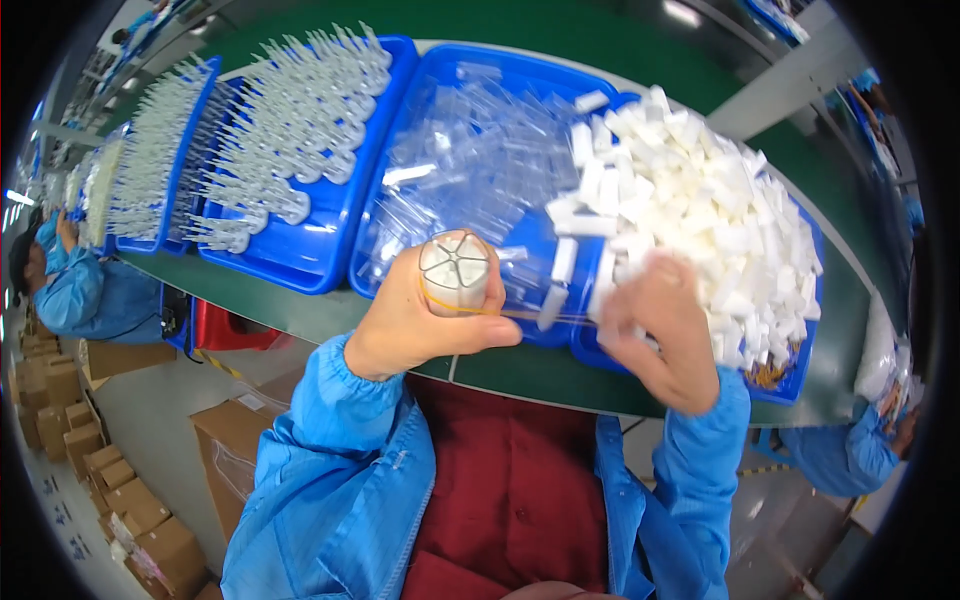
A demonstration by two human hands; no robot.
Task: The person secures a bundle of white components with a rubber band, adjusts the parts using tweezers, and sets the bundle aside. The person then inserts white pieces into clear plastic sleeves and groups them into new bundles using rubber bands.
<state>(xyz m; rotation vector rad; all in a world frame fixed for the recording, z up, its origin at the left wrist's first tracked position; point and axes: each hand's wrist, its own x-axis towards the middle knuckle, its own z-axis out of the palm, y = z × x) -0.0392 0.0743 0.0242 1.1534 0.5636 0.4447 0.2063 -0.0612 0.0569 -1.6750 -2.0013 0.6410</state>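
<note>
My left hand (400, 325) is wrapped round an upright bundle of white pieces (455, 290). Its round top shows several wedge-shaped ends with dark lines between them. A yellowish rubber band (548, 317) loops the bundle and stretches to the right, toward my right hand (665, 325). That hand is slightly blurred, with its fingers closed on the band's far end in front of a heap of white blocks (700, 200). A few loose white blocks (563, 260) lie between my hands, at the edge of the middle blue tray.
The middle blue tray (540, 65) holds clear plastic pieces (480, 150). Farther left, a blue tray (320, 260) carries rows of pale, thin-stemmed parts (300, 120). Rubber bands (768, 372) lie in the right tray's near corner. Co-workers in blue sit at both sides; cardboard boxes (130, 500) stand on the floor.
</note>
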